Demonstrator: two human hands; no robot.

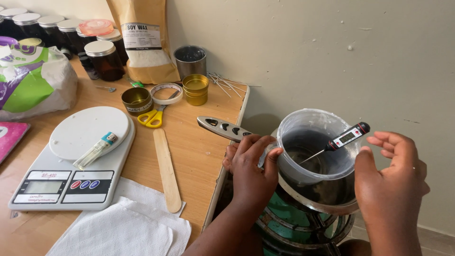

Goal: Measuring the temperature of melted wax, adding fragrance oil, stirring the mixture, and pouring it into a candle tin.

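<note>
head view: a translucent plastic jug (316, 142), set in a metal pot (327, 201) beside the table (199, 151), is gripped at its rim by the left hand (251, 163), fingers clamped, while a digital probe thermometer (339, 142) is steadied by the right hand (391, 178), fingers loosely apart; temperature checking is judged under way, a steady probe being called for next.

The thin metal probe of the black digital thermometer (345, 139) is lost in the dark contents of the translucent plastic jug (316, 142); the green stove (289, 213) is cut off below.

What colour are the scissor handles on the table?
Yellow. The scissors lie beside the small gold tin, clearest in the head view.
</note>
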